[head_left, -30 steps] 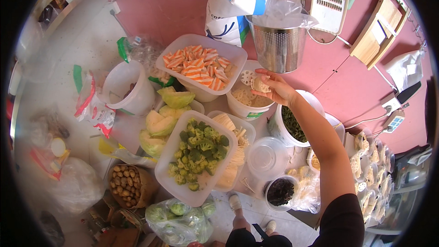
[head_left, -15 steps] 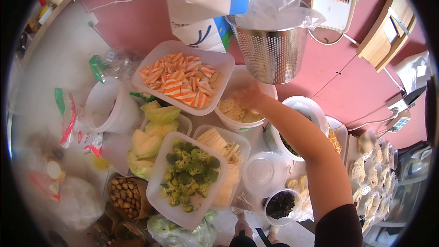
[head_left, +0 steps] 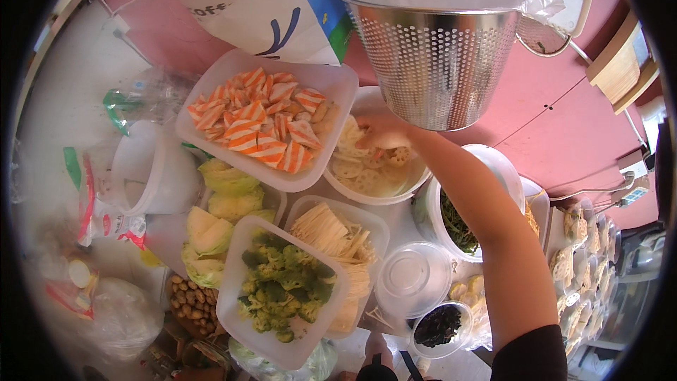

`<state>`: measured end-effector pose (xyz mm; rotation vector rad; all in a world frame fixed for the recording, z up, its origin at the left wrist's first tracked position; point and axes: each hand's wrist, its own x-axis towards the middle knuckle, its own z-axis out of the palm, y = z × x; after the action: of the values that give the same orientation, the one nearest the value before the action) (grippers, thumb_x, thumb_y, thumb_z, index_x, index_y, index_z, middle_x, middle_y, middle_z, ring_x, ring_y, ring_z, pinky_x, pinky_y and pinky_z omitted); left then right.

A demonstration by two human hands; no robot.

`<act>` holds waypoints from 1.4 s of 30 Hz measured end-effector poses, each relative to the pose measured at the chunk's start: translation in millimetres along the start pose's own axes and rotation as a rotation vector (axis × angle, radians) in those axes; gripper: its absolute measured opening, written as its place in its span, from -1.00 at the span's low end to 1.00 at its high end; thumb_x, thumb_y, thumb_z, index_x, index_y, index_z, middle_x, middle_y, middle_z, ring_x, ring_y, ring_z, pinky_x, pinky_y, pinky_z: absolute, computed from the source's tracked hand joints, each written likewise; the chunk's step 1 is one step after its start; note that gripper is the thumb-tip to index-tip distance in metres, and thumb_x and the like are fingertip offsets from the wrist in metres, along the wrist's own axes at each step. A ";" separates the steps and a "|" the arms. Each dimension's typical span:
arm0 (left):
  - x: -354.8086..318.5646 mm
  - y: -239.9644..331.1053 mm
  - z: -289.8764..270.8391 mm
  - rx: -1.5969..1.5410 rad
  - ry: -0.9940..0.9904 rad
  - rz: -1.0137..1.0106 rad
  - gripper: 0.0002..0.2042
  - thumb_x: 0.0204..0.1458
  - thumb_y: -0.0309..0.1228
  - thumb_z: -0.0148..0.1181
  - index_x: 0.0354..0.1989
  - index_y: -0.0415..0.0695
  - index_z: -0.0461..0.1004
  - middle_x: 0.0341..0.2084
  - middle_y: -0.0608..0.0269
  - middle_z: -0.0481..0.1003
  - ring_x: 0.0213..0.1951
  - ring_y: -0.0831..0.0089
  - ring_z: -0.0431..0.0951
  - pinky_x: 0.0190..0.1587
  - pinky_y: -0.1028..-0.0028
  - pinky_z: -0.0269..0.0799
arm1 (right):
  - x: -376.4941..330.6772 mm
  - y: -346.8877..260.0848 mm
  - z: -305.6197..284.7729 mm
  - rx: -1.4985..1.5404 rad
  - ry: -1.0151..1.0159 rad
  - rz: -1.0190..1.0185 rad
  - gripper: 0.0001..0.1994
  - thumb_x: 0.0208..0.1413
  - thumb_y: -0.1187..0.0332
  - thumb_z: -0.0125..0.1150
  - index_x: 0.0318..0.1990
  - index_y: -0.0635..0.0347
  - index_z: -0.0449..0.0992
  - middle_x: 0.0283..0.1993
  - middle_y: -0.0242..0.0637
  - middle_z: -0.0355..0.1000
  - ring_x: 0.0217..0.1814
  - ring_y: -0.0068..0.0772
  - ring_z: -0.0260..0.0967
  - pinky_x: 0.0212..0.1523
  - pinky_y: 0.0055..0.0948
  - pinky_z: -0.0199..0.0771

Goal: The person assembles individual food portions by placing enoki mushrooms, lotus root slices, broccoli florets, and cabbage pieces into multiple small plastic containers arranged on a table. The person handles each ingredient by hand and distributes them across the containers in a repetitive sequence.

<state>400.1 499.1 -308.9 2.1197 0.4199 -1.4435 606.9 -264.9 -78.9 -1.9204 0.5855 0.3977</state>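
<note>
My right arm reaches up from the lower right. My right hand (head_left: 384,132) is inside a round white tub (head_left: 363,195), its fingers curled round pale lotus root slices (head_left: 347,142). More of these slices lie in cloudy liquid around the fingers; the palm side is partly hidden. Left of the tub, a rectangular container (head_left: 282,182) overlaps its rim and holds orange-and-white striped crab stick pieces (head_left: 264,120). Below stands a container of enoki mushrooms (head_left: 321,228). A perforated metal basket (head_left: 434,63) lined with clear plastic hangs just above my wrist. My left hand is not in view.
Broccoli (head_left: 285,286) fills a container at the front. Cabbage pieces (head_left: 209,229) lie left of it. Right of the tub are a bucket of green strands (head_left: 457,220), a clear lid (head_left: 414,279) and a bowl of dark fungus (head_left: 437,326). Several filled clear cups (head_left: 575,261) stand far right.
My right hand, blurred before, now shows clearly among the lotus root slices, slightly further left in the tub. The view has moved closer, so the metal basket and containers look larger.
</note>
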 end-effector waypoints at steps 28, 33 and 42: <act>-49.8 -12.2 8.7 0.489 0.017 0.677 -0.69 0.06 -0.25 0.20 -0.09 -0.17 0.51 -0.16 -0.04 0.54 -0.05 -0.01 0.49 0.06 0.12 0.37 | -91.1 -4.9 51.5 -0.523 0.647 -0.446 -0.47 -0.04 0.19 0.30 0.12 0.11 0.39 -0.20 -0.03 0.52 -0.15 0.06 0.49 -0.14 -0.01 0.46; -4.2 40.4 21.6 0.256 -0.042 0.508 -0.74 0.08 -0.34 0.17 -0.11 -0.19 0.50 -0.21 0.04 0.54 -0.10 0.12 0.51 0.02 0.22 0.40 | -131.6 -53.3 58.8 -0.526 0.634 -0.314 -0.54 0.03 0.40 0.16 0.14 -0.03 0.35 -0.05 -0.09 0.44 0.01 0.03 0.42 -0.04 -0.07 0.45; -77.4 87.7 61.4 -0.080 -0.100 0.813 -0.83 0.12 -0.48 0.14 -0.14 -0.24 0.47 -0.30 0.18 0.54 -0.19 0.35 0.53 -0.04 0.38 0.45 | -231.7 -23.0 101.2 0.134 0.901 -0.613 -0.58 0.10 0.48 0.16 0.14 0.08 0.34 0.00 -0.19 0.45 0.03 -0.15 0.44 -0.13 -0.22 0.52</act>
<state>370.9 395.4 -232.4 1.8064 -0.3881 -1.0094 427.4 -113.8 18.1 -1.9698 0.5175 -0.9166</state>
